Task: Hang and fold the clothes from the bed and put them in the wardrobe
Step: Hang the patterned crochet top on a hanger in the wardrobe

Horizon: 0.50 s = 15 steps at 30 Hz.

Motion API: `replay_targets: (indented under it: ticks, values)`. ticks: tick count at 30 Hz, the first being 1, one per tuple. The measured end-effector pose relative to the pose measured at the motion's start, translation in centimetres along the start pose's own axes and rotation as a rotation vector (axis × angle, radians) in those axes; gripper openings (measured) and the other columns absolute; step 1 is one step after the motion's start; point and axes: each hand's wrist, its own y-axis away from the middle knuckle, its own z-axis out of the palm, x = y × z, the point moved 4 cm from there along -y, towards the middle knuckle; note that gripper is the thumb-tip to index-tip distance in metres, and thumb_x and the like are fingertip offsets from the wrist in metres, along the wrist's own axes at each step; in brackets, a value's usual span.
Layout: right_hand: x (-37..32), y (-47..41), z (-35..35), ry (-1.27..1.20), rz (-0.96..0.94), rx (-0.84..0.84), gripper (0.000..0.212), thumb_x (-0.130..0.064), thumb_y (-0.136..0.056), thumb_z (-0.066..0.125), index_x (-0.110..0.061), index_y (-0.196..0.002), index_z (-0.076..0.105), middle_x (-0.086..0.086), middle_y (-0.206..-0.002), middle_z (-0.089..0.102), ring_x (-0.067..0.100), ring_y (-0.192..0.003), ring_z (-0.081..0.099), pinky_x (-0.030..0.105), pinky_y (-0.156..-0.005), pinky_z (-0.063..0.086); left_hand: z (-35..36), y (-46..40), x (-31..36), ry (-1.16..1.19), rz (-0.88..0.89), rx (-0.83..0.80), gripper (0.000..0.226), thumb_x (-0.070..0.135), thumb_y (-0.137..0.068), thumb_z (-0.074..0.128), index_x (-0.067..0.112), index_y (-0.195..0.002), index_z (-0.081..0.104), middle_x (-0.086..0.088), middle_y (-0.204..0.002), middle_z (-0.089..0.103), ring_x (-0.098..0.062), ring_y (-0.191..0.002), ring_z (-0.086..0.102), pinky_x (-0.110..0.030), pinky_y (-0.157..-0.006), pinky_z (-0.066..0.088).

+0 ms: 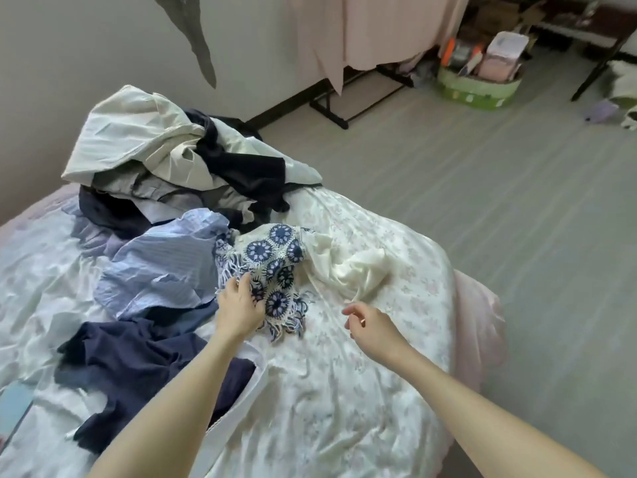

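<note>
Seen from above, at centre frame: a bed covered in a white quilt with a pale floral print (362,391), strewn with clothes. Just above centre, a cream garment with blue-and-white crocheted circles and a fringed edge (275,260), lying crumpled on the quilt. Left hand (241,305), reaching in from the lower left, laid on the fringed edge, fingers curled into the crochet and gripping it. Right hand (370,322), reaching in from the lower right, held just above the quilt beside the garment's cream part, fingers loosely curled, nothing in it. Left of centre, a crumpled light blue striped shirt (162,263), touching the crocheted piece. At lower left, a dark navy garment (138,367), spread flat. At upper left, a heaped pile of cream, grey and navy clothes (165,160). At upper right, on a grey striped floor, a round green basket (479,86) filled with small items; beside it, pale pink cloth hanging (365,29).
</note>
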Motion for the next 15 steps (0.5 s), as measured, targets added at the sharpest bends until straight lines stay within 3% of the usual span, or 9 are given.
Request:
replay_targets:
  ticks: [3,7,9,11,13,15]
  values:
    - [-0.7,-6.1,2.3,0.014,-0.009,-0.023,0.031,-0.022,-0.097,0.033,-0.020,-0.122,0.052,-0.005,-0.107,0.056,0.019,-0.087,0.062,0.032,-0.080,0.049,2.0,-7.1,-1.9,-0.328,0.072,0.002,0.072,0.040,-0.089,0.052,0.025,-0.147,0.013,-0.005,-0.158,0.003,-0.030,-0.144,-0.001,-0.052,-0.113,0.014]
    - [0.4,-11.7,4.6,0.019,0.019,-0.017,0.030,-0.020,-0.097,0.033,-0.020,-0.121,0.052,-0.004,-0.099,0.059,0.023,-0.079,0.061,0.031,-0.072,0.049,5.9,-14.0,-0.8,-0.608,0.221,0.016,0.089,0.052,-0.084,0.054,0.020,-0.149,0.001,-0.010,-0.157,0.001,-0.029,-0.144,-0.007,-0.052,-0.112,-0.001]
    - [1.2,-13.2,5.1,0.003,0.051,-0.011,0.029,-0.018,-0.097,0.033,-0.021,-0.119,0.052,-0.005,-0.091,0.059,0.025,-0.076,0.060,0.030,-0.067,0.048,6.8,-15.8,-0.5,-0.670,0.165,-0.001,0.086,0.033,-0.085,0.057,0.015,-0.148,0.003,-0.020,-0.151,0.021,-0.034,-0.142,0.011,-0.052,-0.112,0.001]
    - [1.9,-14.2,5.1,-0.004,0.068,0.007,0.027,-0.018,-0.097,0.034,-0.022,-0.117,0.052,-0.004,-0.097,0.060,0.025,-0.081,0.062,0.025,-0.065,0.046,6.6,-16.5,0.1,-0.620,0.162,0.063,0.058,0.010,-0.079,0.052,0.009,-0.135,0.035,-0.015,-0.120,0.057,-0.030,-0.117,0.049,-0.047,-0.109,0.017]
    - [2.3,-14.8,4.6,-0.037,0.081,0.054,0.023,-0.018,-0.098,0.036,-0.022,-0.115,0.052,0.001,-0.108,0.060,0.019,-0.089,0.061,0.021,-0.069,0.046,6.4,-15.4,1.3,-0.446,0.248,0.142,0.034,0.004,-0.076,0.048,0.010,-0.109,0.053,-0.006,-0.097,0.064,-0.025,-0.089,0.059,-0.039,-0.095,0.030]
    - [2.1,-15.3,3.8,-0.137,0.092,0.139,0.030,-0.027,-0.097,0.044,-0.018,-0.126,0.047,0.004,-0.119,0.055,0.016,-0.102,0.056,0.026,-0.083,0.048,6.7,-12.5,2.6,-0.249,0.382,0.202,0.032,0.004,-0.076,0.055,0.011,-0.107,0.056,-0.005,-0.092,0.064,-0.023,-0.081,0.059,-0.035,-0.082,0.036]
